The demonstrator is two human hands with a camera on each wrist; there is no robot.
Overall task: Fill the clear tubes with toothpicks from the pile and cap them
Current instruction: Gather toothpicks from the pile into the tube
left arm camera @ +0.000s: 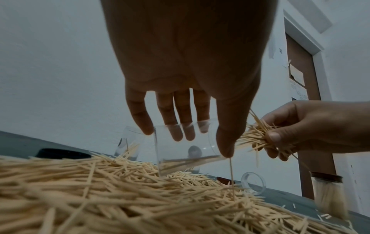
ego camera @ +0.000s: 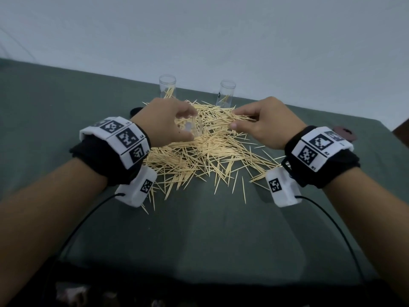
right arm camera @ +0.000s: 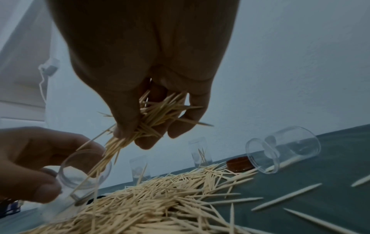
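Observation:
My left hand [ego camera: 191, 125] grips a clear tube [left arm camera: 186, 148] tilted on its side just above the toothpick pile [ego camera: 205, 156], mouth towards the right. A few toothpicks lie inside it. My right hand [ego camera: 234, 118] pinches a bunch of toothpicks [right arm camera: 156, 117] between thumb and fingers. The bunch's tips reach the tube's mouth [right arm camera: 86, 171]. Two more open tubes [ego camera: 167, 85] [ego camera: 226, 91] stand upright behind the pile, each with a few toothpicks in it.
An empty tube [right arm camera: 284, 148] lies on its side at the right, with a brown cap [right arm camera: 240, 163] beside it. A filled, capped tube [left arm camera: 328, 193] stands further right. A black cap [ego camera: 136, 110] lies left of the pile. Green cloth [ego camera: 210, 235] covers the table.

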